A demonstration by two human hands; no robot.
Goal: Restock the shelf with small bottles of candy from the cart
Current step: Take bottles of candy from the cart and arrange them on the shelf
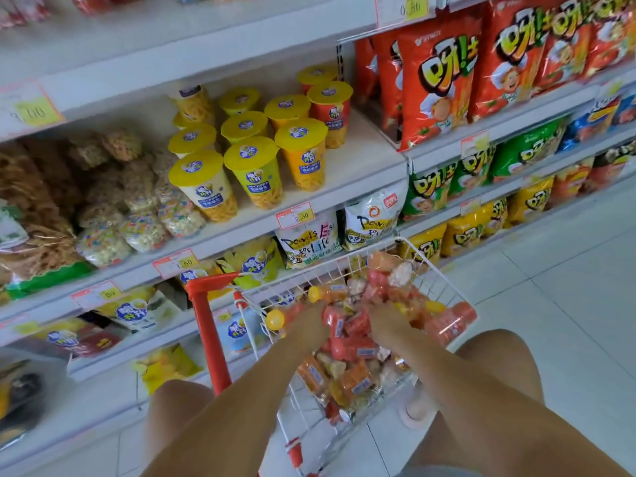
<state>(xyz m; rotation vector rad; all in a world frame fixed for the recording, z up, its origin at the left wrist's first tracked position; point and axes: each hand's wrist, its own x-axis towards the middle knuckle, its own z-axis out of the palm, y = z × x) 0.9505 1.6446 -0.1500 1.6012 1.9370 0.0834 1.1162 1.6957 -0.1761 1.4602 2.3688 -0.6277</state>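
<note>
A small white wire cart (444,275) stands in front of me, heaped with small candy bottles (347,349) in red and orange wrap, some with yellow caps. Both my arms reach down into the heap. My left hand (307,326) lies on the bottles at the left, beside a yellow-capped bottle (275,320). My right hand (388,321) is on the bottles at the middle right. The fingers of both hands are buried among the bottles and blurred, so their grip is hidden. The shelf (330,197) rises just behind the cart.
The cart's red handle post (208,325) stands to the left of the basket. Yellow-lidded snack cups (254,166) fill the middle shelf, and red snack bags (437,80) hang at upper right. My bare knees (179,404) flank the cart. White tiled floor (568,287) extends to the right.
</note>
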